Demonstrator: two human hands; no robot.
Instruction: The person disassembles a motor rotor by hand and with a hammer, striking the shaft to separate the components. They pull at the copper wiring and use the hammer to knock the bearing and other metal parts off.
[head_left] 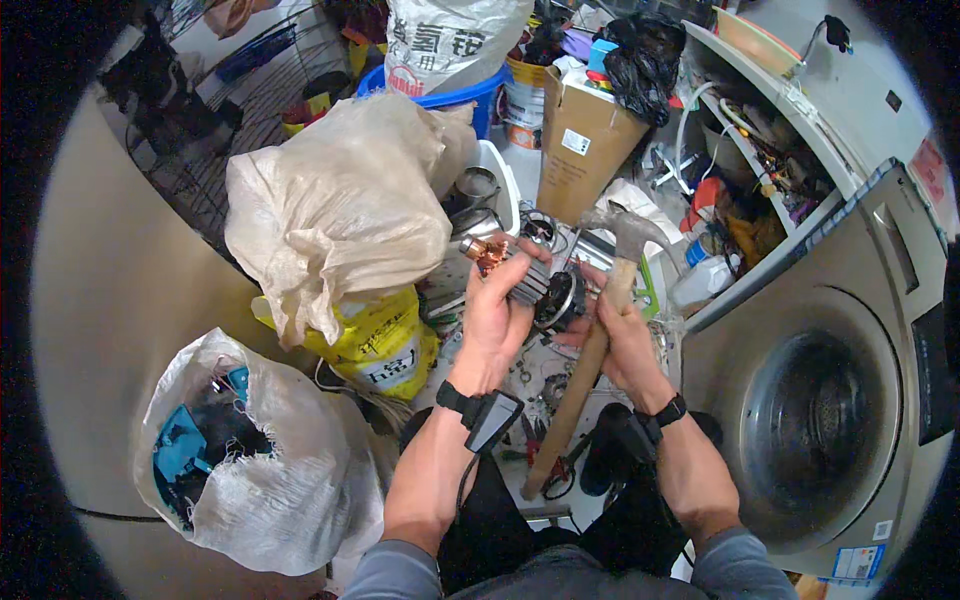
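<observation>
My left hand [495, 315] is closed around a motor armature [527, 286], its copper windings and commutator sticking out toward the upper left. Against the armature's other end, between my hands, is a round black part [563, 300]; whether it is joined to the armature I cannot tell. A claw hammer [578, 400] is in my right hand [628, 345], gripped high on the wooden handle just below the metal head. The handle slants down toward my knees. Some fingers of the right hand are hidden behind the handle and close to the black part.
Small metal parts and tools litter the floor [520, 375] below my hands. On the left stand an open white sack [300, 500] of blue and dark pieces and a large beige sack [340, 200]. A cardboard box [590, 150] stands ahead; a washing machine [715, 450] is close on the right.
</observation>
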